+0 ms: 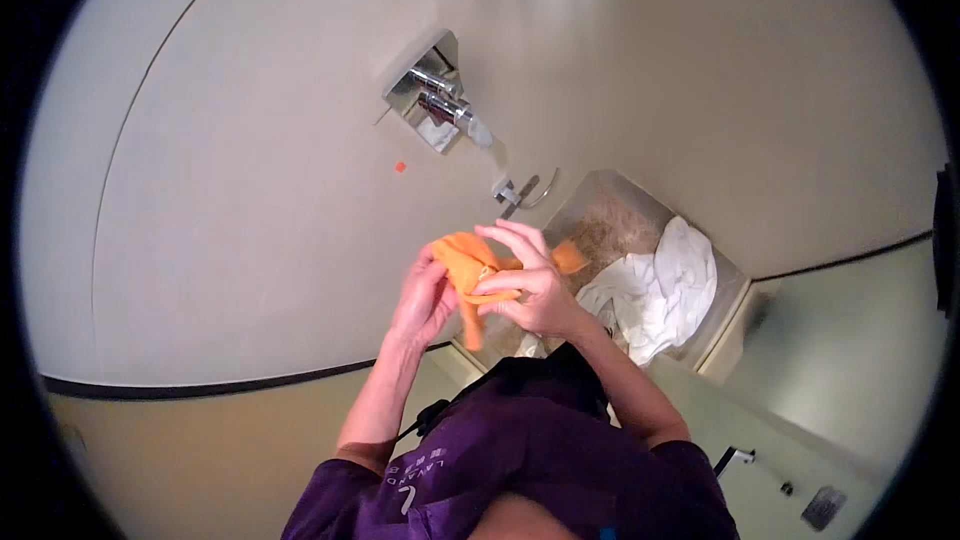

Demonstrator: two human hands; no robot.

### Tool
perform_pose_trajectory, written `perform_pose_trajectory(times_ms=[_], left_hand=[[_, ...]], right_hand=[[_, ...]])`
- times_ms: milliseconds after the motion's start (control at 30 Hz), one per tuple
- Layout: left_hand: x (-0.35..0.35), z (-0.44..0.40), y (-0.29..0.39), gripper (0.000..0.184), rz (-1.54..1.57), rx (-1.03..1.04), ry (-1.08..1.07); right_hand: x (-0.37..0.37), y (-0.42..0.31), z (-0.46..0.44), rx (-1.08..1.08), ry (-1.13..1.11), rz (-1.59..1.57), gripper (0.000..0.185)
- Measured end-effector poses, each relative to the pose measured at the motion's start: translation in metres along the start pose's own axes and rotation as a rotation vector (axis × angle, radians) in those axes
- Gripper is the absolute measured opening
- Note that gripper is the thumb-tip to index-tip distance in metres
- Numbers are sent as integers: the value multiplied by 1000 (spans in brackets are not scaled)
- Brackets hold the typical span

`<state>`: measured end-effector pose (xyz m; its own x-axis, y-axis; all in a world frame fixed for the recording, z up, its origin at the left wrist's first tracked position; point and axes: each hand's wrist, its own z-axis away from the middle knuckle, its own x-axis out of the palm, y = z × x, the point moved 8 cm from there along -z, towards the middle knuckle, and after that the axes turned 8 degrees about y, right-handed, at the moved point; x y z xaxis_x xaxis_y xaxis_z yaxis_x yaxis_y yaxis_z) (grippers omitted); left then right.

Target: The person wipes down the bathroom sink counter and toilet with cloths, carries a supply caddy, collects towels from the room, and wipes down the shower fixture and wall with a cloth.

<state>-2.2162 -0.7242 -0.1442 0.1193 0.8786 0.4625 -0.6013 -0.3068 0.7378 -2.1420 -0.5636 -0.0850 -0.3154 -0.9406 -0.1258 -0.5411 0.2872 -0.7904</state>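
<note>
An orange cloth (pixel 465 265) is bunched between my two hands in front of my chest. My left hand (pixel 427 292) grips its left side, and one end of the cloth hangs down beside the fingers. On the right side, my right hand (pixel 532 282) pinches the cloth with bent fingers. Another orange piece (pixel 569 257) shows just beyond my right hand; whether it belongs to the same cloth I cannot tell.
A chrome wall fixture (pixel 445 110) is mounted ahead on the pale wall, with a small holder (pixel 507 190) below it. White cloth (pixel 655 290) lies crumpled on the right, on a brownish floor area. A small orange mark (pixel 401 167) is on the wall.
</note>
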Motion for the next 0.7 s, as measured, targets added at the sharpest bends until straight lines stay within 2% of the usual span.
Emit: perform_pose_trajectory(times_ms=[33, 67, 100, 133, 167, 200, 233, 300, 333, 367, 500, 567, 633, 667, 700], left_hand=[[17, 2, 4, 29, 6, 12, 8], [47, 8, 8, 34, 22, -11, -116], [75, 15, 16, 38, 37, -31, -239], [92, 19, 23, 41, 8, -24, -311], [98, 16, 28, 41, 9, -8, -299], [100, 14, 32, 41, -144, 62, -256], [102, 14, 38, 40, -293, 134, -209], [106, 15, 51, 38, -295, 189, -129], [105, 16, 58, 36, -299, 223, -62], [98, 15, 59, 36, -280, 250, -48], [50, 12, 54, 20, -217, 243, 185], [44, 14, 53, 15, -165, 223, 247], [48, 14, 54, 13, -146, 241, 262], [50, 17, 54, 13, -135, 246, 272], [54, 15, 55, 14, -162, 253, 276]], right_hand=[[-2, 2, -2, 30, -16, -79, 26], [-3, 16, 0, 116, -37, -264, 49], [-4, 21, 0, 107, -50, -275, 49], [-12, 34, -1, 193, 46, -338, 60], [-19, 45, -3, 281, 142, -402, 71], [-23, 47, -9, 310, 165, -556, 76], [-25, 48, -16, 300, 145, -568, 76], [-38, 82, -21, 620, 392, -822, 61], [-42, 92, -27, 723, 356, -868, 49], [-47, 95, -41, 715, 320, -869, 49], [-87, -4, -164, -68, 326, -31, 48], [-68, -36, -203, -428, 240, 68, 53], [-21, -58, -228, -749, -16, 193, 39], [-4, -55, -239, -753, -28, 184, 39], [30, -44, -237, -906, -181, 344, 39]])
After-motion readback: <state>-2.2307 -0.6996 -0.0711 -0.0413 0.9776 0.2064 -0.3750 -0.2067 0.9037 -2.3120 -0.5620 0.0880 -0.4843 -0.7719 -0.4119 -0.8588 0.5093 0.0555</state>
